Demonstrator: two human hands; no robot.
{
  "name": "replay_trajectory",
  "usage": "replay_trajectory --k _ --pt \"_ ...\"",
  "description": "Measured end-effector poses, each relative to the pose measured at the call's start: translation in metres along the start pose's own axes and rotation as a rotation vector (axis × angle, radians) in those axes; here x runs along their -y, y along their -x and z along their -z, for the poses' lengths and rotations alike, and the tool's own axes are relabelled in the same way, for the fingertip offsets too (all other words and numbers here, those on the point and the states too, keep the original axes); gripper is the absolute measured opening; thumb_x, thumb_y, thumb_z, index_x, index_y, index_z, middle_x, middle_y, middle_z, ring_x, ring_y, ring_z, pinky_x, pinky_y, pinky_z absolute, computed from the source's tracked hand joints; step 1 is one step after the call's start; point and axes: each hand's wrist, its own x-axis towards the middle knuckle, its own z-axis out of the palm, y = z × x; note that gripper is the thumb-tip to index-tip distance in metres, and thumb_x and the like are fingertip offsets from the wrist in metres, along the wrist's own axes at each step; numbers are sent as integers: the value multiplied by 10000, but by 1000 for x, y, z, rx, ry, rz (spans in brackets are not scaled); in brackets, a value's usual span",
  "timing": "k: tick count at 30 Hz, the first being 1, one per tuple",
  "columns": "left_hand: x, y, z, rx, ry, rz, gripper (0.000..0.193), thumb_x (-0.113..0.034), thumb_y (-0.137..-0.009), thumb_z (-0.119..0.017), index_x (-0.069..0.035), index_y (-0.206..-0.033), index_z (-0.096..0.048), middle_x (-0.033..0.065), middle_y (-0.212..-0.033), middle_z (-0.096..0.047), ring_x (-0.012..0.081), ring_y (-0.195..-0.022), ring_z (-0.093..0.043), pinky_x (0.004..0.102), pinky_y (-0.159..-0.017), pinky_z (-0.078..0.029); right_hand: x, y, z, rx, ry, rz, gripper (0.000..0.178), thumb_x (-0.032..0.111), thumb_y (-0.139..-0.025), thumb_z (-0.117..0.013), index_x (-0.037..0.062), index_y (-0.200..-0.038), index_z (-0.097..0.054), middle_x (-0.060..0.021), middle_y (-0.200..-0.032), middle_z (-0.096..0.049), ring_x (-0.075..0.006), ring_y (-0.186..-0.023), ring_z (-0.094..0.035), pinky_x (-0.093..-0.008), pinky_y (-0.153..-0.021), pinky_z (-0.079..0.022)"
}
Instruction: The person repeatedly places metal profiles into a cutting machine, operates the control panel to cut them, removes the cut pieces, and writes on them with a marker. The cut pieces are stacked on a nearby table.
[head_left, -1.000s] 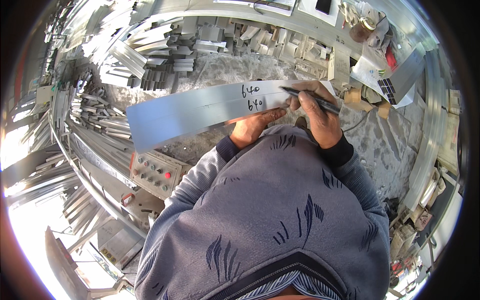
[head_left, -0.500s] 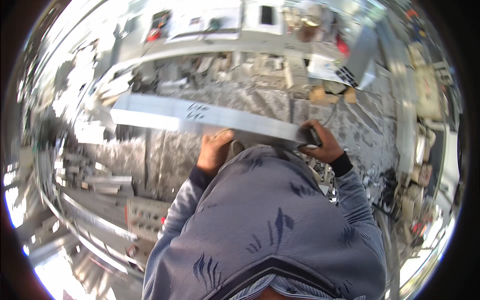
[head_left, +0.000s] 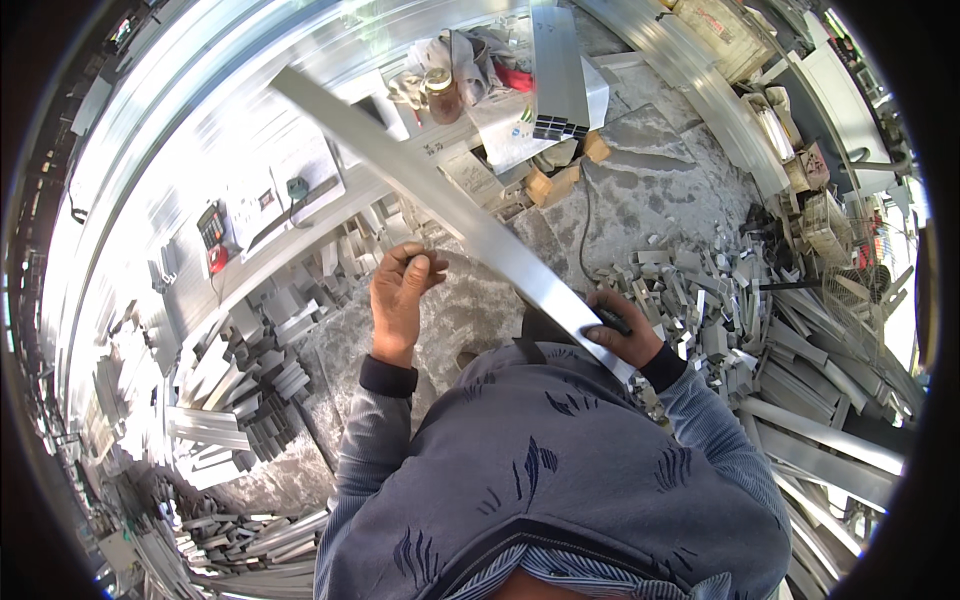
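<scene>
- The bar [head_left: 440,205], pale metal, slants from the person [head_left: 560,450] toward the worktop [head_left: 300,246], its far end showing over it; whether the two touch, I can't tell from here.
- The right hand [head_left: 632,335], short of the worktop, is clamped round the bar's near end, a black marker [head_left: 612,320] in the same grip.
- The left hand [head_left: 402,300] is off the bar, before the worktop's near edge, fingers loosely bent, nothing seen in them.
- On the worktop's left part: a calculator [head_left: 211,226], something red [head_left: 217,259] just beside it.
- On its right part: a jar [head_left: 442,100] near crumpled cloths [head_left: 480,55].
- Below the worktop's near edge: stacked profiles [head_left: 235,375].
- To the worktop's right, well apart: heaped offcuts [head_left: 705,310].
</scene>
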Motion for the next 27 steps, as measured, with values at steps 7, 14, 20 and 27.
replay_trajectory --k 7,14,20,27 --pt "35 -15 -28 -192 -64 136 341 -38 -932 -655 -152 -727 -407 17 -626 -538 135 -493 -530 282 -477 -437 -56 -94 84 -526 -139 -88 362 277 -944 -713 5 -1156 -602 -24 -952 -658 -96 -848 -573 -272 -759 -485" --pt "34 -42 -47 -401 -29 92 377 -51 -943 -657 -164 -715 -378 5 -601 -482 115 -507 -497 282 -486 -444 -128 -268 201 -834 132 -13 425 378 -915 -723 -14 -1056 -643 -100 -898 -698 -172 -801 -634 -332 -732 -508" --pt "40 -44 -60 -633 0 146 376 -93 -952 -678 -165 -730 -384 6 -604 -485 118 -510 -495 296 -472 -461 -191 -410 256 -841 218 -209 544 479 -853 -746 -13 -1066 -658 -199 -962 -726 -339 -905 -705 -419 -785 -534" --pt "42 -49 -68 -747 -43 168 391 -107 -960 -672 -160 -723 -366 26 -610 -509 134 -502 -512 304 -465 -465 -237 -501 254 -890 236 -305 571 541 -829 -737 21 -1054 -674 -188 -962 -725 -354 -942 -693 -432 -836 -534"
